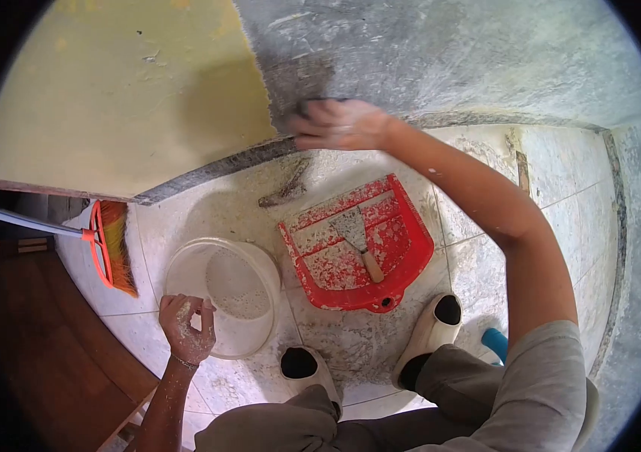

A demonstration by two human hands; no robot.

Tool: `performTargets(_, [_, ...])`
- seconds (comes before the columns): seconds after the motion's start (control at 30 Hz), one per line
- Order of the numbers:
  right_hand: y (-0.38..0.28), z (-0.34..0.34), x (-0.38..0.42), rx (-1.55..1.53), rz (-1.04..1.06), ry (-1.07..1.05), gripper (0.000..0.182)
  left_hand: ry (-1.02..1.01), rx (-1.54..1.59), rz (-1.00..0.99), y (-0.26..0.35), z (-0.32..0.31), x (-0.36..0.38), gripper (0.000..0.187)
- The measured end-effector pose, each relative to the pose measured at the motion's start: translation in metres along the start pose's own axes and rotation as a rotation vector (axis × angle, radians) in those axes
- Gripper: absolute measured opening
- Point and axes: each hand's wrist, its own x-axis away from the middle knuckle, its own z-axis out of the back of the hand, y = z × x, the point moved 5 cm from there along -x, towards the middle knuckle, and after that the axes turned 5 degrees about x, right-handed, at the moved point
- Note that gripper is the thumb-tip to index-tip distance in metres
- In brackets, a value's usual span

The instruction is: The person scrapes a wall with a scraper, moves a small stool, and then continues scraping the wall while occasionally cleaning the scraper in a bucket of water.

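Observation:
My right hand [339,126] is at the lower wall, by the ragged border between the yellow paint [132,90] and the bare grey wall [441,60]. Motion smears its fingers; a dark edge shows beside them, but its kind cannot be made out. My left hand [187,329], dusted with white flecks, has curled fingers at the near-left side of a white bucket [260,264]. Whether it grips the rim cannot be told. Cloudy liquid [237,286] lies in the bucket. A putty knife [362,241] with a wooden handle rests in a red dustpan [411,226] strewn with pale scrapings.
An orange-framed broom [113,248] stands at the left, near dark brown wooden furniture [49,324]. My shoes [429,331] are close to the dustpan. A blue object [495,343] lies by my right leg. White residue covers parts of the tiled floor [350,343].

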Motion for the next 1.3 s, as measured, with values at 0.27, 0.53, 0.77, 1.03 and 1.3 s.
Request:
performTargets(0.27, [0.092,0.091,-0.041,0.154,-0.719,0.420,0.030,0.053,0.028,-0.030,0.000,-0.001,0.001,0.020])
performTargets(0.53, [-0.028,-0.025,0.026,0.098,-0.083,0.078,0.042,0.069,0.004,-0.072,0.002,0.001,0.004,0.019])
performTargets(0.77, [0.076,0.085,-0.019,0.100,-0.622,0.272,0.024,0.049,0.007,-0.032,0.003,0.002,0.003,0.023])
performTargets(1.03, [0.032,0.040,-0.003,-0.090,-0.257,-0.026,0.027,0.024,0.044,-0.084,-0.001,-0.001,0.008,0.018])
performTargets(1.3, [0.040,0.138,0.135,-0.348,0.038,-0.645,0.030,0.055,0.064,-0.043,-0.004,-0.004,0.012,0.015])
